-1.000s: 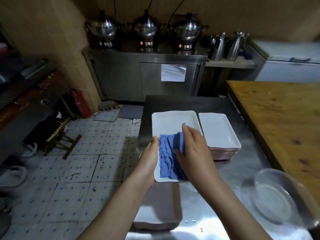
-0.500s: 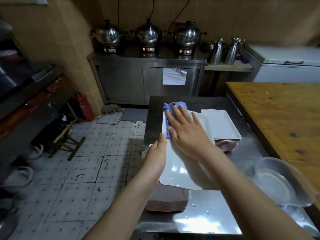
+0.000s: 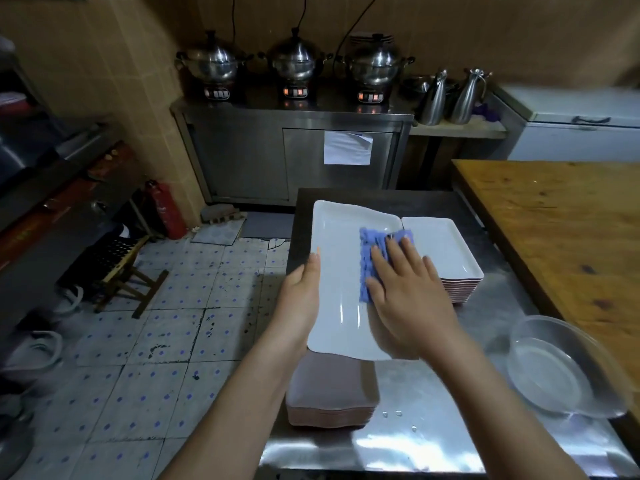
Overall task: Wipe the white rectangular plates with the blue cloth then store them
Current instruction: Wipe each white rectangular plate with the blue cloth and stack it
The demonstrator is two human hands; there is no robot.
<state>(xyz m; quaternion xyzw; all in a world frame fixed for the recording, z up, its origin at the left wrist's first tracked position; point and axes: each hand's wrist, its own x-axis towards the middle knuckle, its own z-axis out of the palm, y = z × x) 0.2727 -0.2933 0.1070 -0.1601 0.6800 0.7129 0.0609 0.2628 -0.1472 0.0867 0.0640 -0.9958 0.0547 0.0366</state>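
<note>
A white rectangular plate (image 3: 337, 271) is held above the steel table (image 3: 433, 393). My left hand (image 3: 299, 299) grips its left edge, thumb on top and fingers hidden underneath. My right hand (image 3: 405, 292) lies flat with straight fingers on the blue cloth (image 3: 372, 258), pressing it onto the plate's right half. A stack of white plates (image 3: 446, 251) stands just right of the held plate. Below the held plate, near the table's front, sits a second stack of plates (image 3: 332, 400) showing pinkish undersides.
A clear plastic bowl (image 3: 561, 368) rests at the table's right front. A wooden table (image 3: 561, 230) borders the right side. Behind are a steel cabinet (image 3: 294, 150) with three pots and two steel jugs (image 3: 450, 95). A folding stool (image 3: 128, 268) stands on the tiled floor at left.
My right hand slid the cloth from the plate's near end to its far left corner, then back to the middle right. The left hand keeps its hold on the edge.
</note>
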